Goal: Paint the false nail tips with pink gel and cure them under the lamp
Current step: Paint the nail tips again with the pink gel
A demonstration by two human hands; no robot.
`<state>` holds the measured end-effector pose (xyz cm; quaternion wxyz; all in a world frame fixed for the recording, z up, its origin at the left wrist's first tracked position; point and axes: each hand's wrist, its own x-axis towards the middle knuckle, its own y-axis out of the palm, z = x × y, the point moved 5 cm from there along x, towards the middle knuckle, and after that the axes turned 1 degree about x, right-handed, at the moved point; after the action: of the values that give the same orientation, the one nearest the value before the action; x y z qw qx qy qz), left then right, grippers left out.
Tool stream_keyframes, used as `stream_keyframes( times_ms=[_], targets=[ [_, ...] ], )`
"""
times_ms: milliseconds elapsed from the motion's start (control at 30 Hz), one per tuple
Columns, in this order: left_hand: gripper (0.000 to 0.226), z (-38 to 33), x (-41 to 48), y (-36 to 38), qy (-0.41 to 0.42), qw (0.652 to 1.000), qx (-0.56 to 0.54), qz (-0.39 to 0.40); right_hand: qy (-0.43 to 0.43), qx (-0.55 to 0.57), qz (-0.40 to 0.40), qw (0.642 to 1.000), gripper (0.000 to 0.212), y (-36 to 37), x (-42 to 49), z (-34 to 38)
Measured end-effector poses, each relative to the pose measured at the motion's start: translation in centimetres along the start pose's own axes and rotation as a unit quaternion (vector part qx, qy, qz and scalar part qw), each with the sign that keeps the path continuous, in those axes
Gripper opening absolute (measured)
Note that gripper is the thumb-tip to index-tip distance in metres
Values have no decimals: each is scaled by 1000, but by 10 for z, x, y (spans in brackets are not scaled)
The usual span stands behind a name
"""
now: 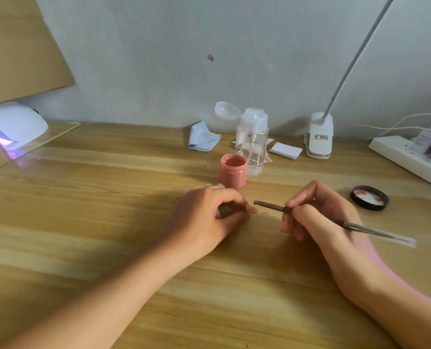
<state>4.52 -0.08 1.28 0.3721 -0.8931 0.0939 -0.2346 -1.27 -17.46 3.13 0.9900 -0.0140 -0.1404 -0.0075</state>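
Head view: your left hand [209,215] sits mid-table, fingers curled, thumb and forefinger pinching what looks like a single tip [251,209]. It's too small to be sure. Your right hand [317,217] is clamped on the gel brush [310,214] in a pen grip. The bristles point left and hang just short of that tip, not touching. The hands are near each other but apart. A row of false nail tips [201,187] peeks out just beyond your left knuckles. The open pink gel jar [233,171] stands right behind them, and its black lid [369,197] lies to the right, past your right hand. The pump bottle [253,139] is just behind the jar, and the curing lamp [12,127] is far left, glowing violet. My read is you're about to lay the first stroke, with no curing done yet. Risks:
- An overloaded brush floods the tip's edge and gets gel on your fingertips, so the pinch slips.
- A loose pinch lets the tip rotate under brush pressure, which streaks the coat.
- Your left knuckles are close to the row and the jar, so a backward shift scatters the tips or tips the jar.
- The lamp is well apart from the work, so carrying wet tips over risks smudging them.
- The jar is open while the lamp is on, so stray light may thicken the gel.
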Motion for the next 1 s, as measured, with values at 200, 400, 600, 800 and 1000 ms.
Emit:
stream_keyframes(
  times_ms=[200,400,600,800,1000],
  targets=[
    [13,1,0,0,1,1000,9,-6,16,-33,11,999,14,1,1,-3],
    [5,2,-1,0,0,1000,20,2,7,-52,0,999,10,-1,0,-4],
    [8,1,-1,0,0,1000,17,0,7,-55,-10,998,10,-3,2,-6],
    [7,1,-2,0,-1,1000,17,-2,7,-62,-4,998,11,-3,1,-5],
    [5,2,-1,0,-3,1000,15,-4,8,-80,-12,997,13,-3,1,-4]
  ],
)
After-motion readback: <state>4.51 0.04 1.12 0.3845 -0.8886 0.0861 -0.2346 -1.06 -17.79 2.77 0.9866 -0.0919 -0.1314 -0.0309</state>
